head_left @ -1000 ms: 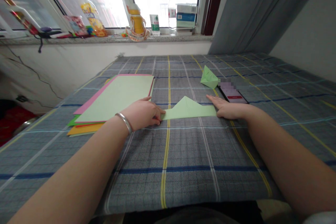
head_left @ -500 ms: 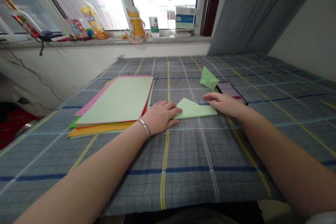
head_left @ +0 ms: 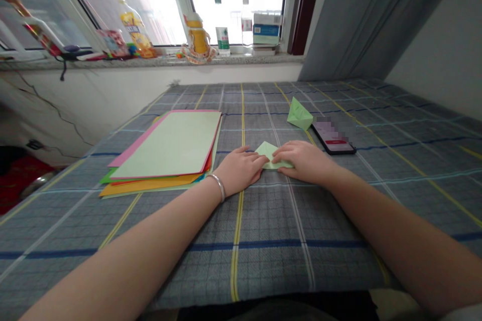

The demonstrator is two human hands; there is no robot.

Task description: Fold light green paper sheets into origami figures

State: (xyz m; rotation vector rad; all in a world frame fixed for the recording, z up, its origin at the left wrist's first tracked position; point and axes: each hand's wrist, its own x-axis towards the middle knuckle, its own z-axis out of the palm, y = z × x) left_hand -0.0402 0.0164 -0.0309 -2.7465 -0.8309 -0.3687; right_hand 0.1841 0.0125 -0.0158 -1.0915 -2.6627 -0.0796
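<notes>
A small folded sheet of light green paper (head_left: 265, 148) lies on the checked cloth, its pointed top facing away from me. My left hand (head_left: 243, 166) covers its left part, fingers together and pressed on the paper. From the right, my right hand (head_left: 303, 160) grips the other side, fingertips on the folded flap and thumb at the near edge. The fingertips of both hands almost meet over the middle, and the hands hide much of the lower part. A silver bangle circles my left wrist. Beyond the right hand stands a green folded paper piece (head_left: 299, 114).
A stack of coloured paper sheets (head_left: 169, 145) lies left of my hands. At the right rests a phone (head_left: 336, 144), its screen lit. Along the windowsill (head_left: 161, 60) stand bottles, a yellow flask (head_left: 198, 37) and boxes (head_left: 266, 30). The checked cloth (head_left: 271, 225) reaches the near edge.
Both hands have moved inward over the paper. Its long side strips, spread out earlier, are now folded in, left one first, then the right. The phone is less covered by the right hand.
</notes>
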